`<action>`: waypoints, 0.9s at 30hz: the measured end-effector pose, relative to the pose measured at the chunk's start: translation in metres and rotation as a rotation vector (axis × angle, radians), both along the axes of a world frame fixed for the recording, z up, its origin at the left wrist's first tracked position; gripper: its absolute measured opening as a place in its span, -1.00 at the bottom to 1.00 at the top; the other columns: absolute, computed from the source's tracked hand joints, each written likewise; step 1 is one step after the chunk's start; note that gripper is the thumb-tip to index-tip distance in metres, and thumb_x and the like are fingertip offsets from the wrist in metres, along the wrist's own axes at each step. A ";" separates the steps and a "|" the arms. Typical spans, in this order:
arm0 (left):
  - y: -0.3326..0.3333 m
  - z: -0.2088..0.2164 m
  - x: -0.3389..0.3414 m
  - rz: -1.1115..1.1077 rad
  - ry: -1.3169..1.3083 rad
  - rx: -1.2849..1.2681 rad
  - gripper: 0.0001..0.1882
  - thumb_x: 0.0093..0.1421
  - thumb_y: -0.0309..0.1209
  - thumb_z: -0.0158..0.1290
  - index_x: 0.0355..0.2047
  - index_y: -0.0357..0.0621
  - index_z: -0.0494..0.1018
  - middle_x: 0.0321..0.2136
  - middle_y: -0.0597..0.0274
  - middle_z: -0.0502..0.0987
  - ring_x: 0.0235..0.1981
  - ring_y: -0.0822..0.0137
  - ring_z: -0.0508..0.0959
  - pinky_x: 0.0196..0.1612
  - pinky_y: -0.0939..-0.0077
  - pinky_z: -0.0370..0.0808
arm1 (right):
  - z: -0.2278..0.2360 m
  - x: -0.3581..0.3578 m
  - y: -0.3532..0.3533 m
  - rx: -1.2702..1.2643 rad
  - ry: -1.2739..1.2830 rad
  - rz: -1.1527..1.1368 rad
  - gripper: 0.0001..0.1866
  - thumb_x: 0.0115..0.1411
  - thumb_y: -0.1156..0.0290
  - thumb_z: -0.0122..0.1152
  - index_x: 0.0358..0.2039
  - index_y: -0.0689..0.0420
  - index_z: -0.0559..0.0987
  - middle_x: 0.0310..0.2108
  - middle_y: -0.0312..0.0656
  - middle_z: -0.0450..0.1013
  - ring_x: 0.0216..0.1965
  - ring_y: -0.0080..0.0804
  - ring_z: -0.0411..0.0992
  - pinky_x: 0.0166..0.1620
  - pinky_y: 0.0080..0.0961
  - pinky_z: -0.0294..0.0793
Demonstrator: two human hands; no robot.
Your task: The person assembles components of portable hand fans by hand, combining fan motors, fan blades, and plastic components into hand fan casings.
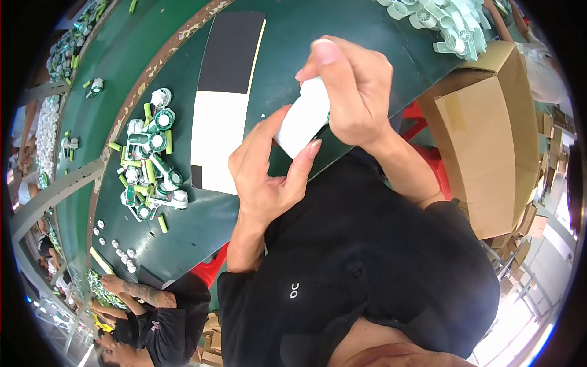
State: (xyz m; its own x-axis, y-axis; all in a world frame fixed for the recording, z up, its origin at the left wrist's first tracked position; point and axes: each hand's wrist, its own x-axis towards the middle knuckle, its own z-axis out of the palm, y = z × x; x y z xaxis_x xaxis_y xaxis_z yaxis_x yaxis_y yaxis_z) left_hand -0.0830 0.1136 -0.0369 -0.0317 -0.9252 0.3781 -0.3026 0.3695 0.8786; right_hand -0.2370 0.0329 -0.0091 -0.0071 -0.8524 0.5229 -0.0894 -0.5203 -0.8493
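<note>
Both hands meet over the dark green table around a smooth white plastic housing, rounded at its upper end. My left hand grips its lower end, thumb on the near side and fingers on the far side. My right hand closes round the upper end, thumb bent on top, and covers part of it. A small dark green bit shows at the housing's right edge, under my right hand. Left of my hands lies a flat black-and-white board.
Several green-and-white motor assemblies with light green cylinders are heaped at left, with small white parts nearer. Pale green plastic shells pile up at far right. An open cardboard box and red stools stand right. A co-worker sits lower left.
</note>
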 end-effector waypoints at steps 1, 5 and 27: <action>-0.002 0.001 -0.001 -0.005 -0.005 -0.004 -0.50 0.07 -0.46 0.39 0.00 -0.39 0.52 -0.35 -0.06 0.65 -0.36 0.09 0.69 -0.26 0.40 0.58 | 0.002 -0.004 -0.004 0.121 0.115 0.054 -0.47 0.45 0.21 0.09 -0.64 0.27 0.50 -0.73 -0.16 0.36 -0.68 -0.27 0.35 -0.53 -0.40 0.31; -0.007 -0.004 -0.003 -0.237 0.167 0.455 -0.57 0.21 -0.54 0.28 0.05 -0.40 0.44 -0.26 -0.01 0.68 -0.22 0.22 0.71 -0.02 0.40 0.60 | 0.018 -0.004 -0.007 0.361 0.484 0.292 -0.35 0.46 0.01 0.02 -0.67 0.25 0.43 -0.72 -0.10 0.38 -0.64 -0.06 0.37 -0.42 -0.21 0.40; -0.085 0.025 0.093 0.190 0.601 0.347 -0.71 0.29 -0.56 0.17 0.00 -0.29 0.41 -0.07 -0.24 0.64 -0.08 0.07 0.70 0.11 0.14 0.61 | -0.090 -0.052 -0.021 0.394 0.400 0.082 -0.78 0.35 0.40 0.20 -0.36 0.31 0.57 -0.44 -0.05 0.46 -0.42 -0.12 0.48 -0.32 -0.28 0.43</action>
